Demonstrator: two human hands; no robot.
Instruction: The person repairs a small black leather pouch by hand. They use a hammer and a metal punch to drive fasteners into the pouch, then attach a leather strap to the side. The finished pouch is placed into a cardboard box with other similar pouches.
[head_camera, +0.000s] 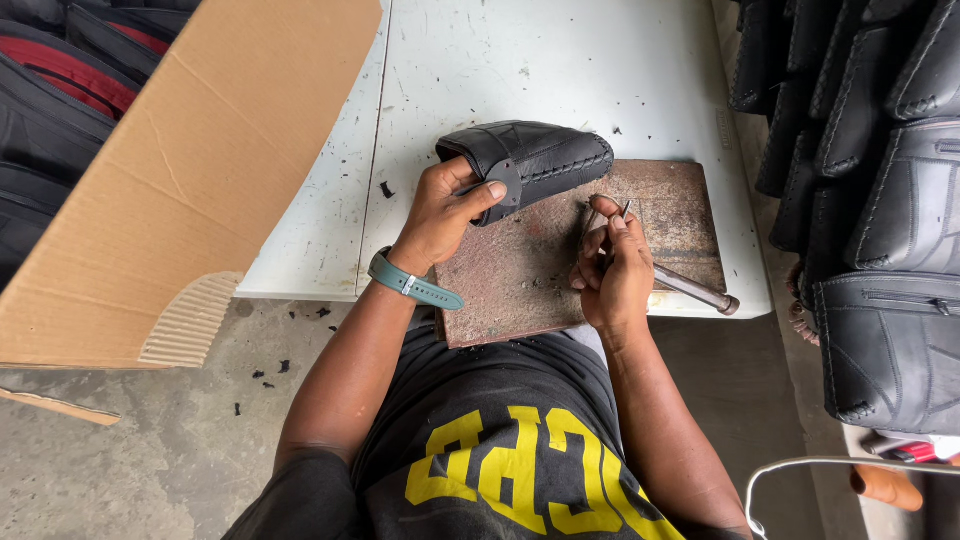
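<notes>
My left hand (447, 207) grips a black stitched leather pouch (540, 160), thumb pressed on its flap, holding it against the upper left corner of a worn brown work board (520, 270). My right hand (612, 268) pinches a thin metal tool (622, 212) between its fingertips, just right of the pouch. A metal rod-shaped tool (700, 290) lies on the board under and beside my right hand. A teal watch strap (412, 284) circles my left wrist.
The board rests on a scratched white table (520, 60). A large cardboard box flap (190, 170) stands at left over black and red bags. Stacked black leather bags (880, 200) fill the right side. Black scraps dot the concrete floor (150, 450).
</notes>
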